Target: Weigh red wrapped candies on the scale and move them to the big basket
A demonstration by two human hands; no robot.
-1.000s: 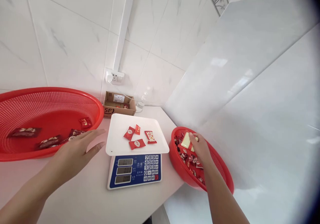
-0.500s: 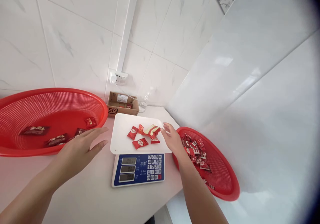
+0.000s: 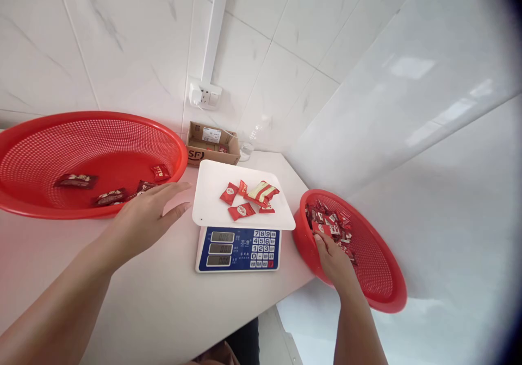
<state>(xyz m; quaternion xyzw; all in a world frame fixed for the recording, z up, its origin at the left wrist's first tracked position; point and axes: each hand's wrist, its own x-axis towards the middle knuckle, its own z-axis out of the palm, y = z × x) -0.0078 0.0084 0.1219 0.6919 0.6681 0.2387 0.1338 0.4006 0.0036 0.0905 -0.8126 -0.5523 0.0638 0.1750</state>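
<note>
Left hand (image 3: 147, 215) spreads, right hand (image 3: 335, 259) meets packets (image 3: 340, 221), grip unclear, either side of the scale (image 3: 238, 251); white tabletop (image 3: 163, 299) beneath it, marbled tiles (image 3: 134, 38) behind

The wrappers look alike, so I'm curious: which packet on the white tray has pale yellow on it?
The large packet toward the tray's right side, partly covering another packet; yellow bands cross it, while the other packets show mostly red.

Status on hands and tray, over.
Left hand open beside tray. Right hand in right basket, fingertips at a red packet. Snacks on tray, neither hand over them.
</note>
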